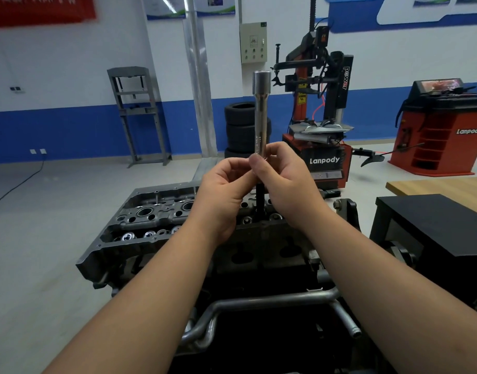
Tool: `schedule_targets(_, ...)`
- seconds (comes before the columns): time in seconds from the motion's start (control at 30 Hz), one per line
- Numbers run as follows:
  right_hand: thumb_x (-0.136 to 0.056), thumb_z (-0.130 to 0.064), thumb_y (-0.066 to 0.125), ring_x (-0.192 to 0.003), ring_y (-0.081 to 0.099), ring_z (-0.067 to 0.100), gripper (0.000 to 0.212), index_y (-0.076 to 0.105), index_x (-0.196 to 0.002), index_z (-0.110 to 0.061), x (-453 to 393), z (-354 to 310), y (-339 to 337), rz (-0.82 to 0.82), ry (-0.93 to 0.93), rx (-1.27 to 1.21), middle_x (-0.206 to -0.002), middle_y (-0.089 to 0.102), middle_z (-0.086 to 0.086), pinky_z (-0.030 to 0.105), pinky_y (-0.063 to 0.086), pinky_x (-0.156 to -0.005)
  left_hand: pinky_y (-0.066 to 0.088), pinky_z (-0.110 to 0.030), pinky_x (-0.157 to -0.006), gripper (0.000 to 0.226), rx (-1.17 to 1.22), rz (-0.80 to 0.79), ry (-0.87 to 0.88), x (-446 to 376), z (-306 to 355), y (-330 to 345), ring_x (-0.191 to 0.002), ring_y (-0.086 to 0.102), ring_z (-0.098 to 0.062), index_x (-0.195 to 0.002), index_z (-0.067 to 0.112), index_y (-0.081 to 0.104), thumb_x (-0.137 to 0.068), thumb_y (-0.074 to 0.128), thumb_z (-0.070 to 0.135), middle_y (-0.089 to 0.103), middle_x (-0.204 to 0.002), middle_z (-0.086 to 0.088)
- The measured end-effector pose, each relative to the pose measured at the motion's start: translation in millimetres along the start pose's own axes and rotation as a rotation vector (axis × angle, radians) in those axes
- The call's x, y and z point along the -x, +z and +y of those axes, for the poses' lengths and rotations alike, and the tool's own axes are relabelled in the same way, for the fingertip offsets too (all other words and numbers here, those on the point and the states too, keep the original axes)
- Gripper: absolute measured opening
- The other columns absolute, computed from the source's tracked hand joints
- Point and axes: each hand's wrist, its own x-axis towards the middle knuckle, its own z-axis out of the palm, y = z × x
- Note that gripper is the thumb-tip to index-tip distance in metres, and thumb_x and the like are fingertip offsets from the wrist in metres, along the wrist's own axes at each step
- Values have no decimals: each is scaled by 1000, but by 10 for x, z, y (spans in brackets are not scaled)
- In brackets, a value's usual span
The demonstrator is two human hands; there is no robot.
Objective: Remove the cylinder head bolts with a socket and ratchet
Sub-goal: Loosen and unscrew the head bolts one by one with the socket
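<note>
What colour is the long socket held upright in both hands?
Shiny silver metal; the socket shows best in the head view, pinched at its lower end by both hands.

I see a white wall (70, 63) with a blue band, a grey floor (43, 225), stacked tyres (240, 125), a red tyre changer (321, 147) and a wooden table (442, 186).

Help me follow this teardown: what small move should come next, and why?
Probably pull the bolt free of the socket. Both hands, left hand and right hand, pinch the upright socket's lower end above the engine, with a dark shank below.
</note>
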Motion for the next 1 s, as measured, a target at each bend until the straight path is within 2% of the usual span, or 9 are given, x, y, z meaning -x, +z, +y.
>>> schedule_targets(0.07,-101,-37,56,-87,68,7,14,61,-104,-25,2,-3,-4,12,4,15,-89,70,-7,26,57,-75,58,-27,-84,32,-1,-31,1,-3,-2,0,-101,75,-16,-109,17,71,-80,72,29,79,-104,-2)
schedule_targets(0.23,-105,-32,47,-90,65,10,25,70,-106,-21,3,-17,-8,-4,10,20,-90,69,-7,38,57,-83,59,-24,-84,19,40,-52,-54,-27,8,-2,-103,75,-17,-113,18,71,-104,54,15,79,-105,-3)
schedule_targets(0.33,-102,-36,54,-94,67,7,23,67,-112,-20,4,-22,6,-12,8,16,-94,70,-7,31,58,-84,59,-25,-83,17,6,-18,-24,-25,-2,-3,-103,75,-19,-112,16,72,-97,64,20,79,-106,-5)
schedule_targets(0.43,-99,-38,58,-87,67,5,14,63,-102,-26,3,-9,0,2,3,28,-88,69,-9,21,56,-75,58,-22,-78,27,-8,8,0,-11,-5,-1,-97,76,-18,-108,15,72,-84,73,27,79,-102,-4)
schedule_targets(0.5,-101,-37,55,-87,66,5,14,64,-102,-26,4,-7,-7,6,11,46,-88,69,-12,24,56,-76,58,-24,-82,29,0,-20,-10,-18,-9,-4,-100,75,-19,-109,15,73,-83,72,28,79,-104,-4)
schedule_targets(0.63,-104,-35,48,-89,66,6,22,69,-102,-29,2,-15,-15,7,10,26,-90,70,-11,35,57,-82,58,-27,-87,19,18,-36,-38,-34,-17,-11,-106,74,-19,-111,18,73,-102,57,14,78,-108,-5)
schedule_targets(0.83,-99,-38,59,-89,68,3,8,59,-103,-30,-5,7,0,2,-1,16,-90,70,-11,17,55,-75,58,-26,-82,14,-47,19,-15,-22,-18,-13,-98,75,-17,-108,17,72,-94,69,19,79,-102,-2)
schedule_targets(0.9,-100,-39,55,-87,67,3,11,61,-102,-29,-8,13,-5,6,4,41,-89,69,-14,19,54,-72,58,-23,-79,14,-49,5,-9,-25,-22,-10,-97,75,-15,-108,18,73,-95,68,17,79,-102,-1)
schedule_targets(1.0,-103,-36,50,-90,67,5,19,66,-107,-26,-9,2,-16,11,19,47,-92,70,-11,30,57,-80,59,-26,-85,16,-12,-11,-27,-29,-15,-5,-103,75,-17,-109,20,74,-101,60,15,79,-105,-2)
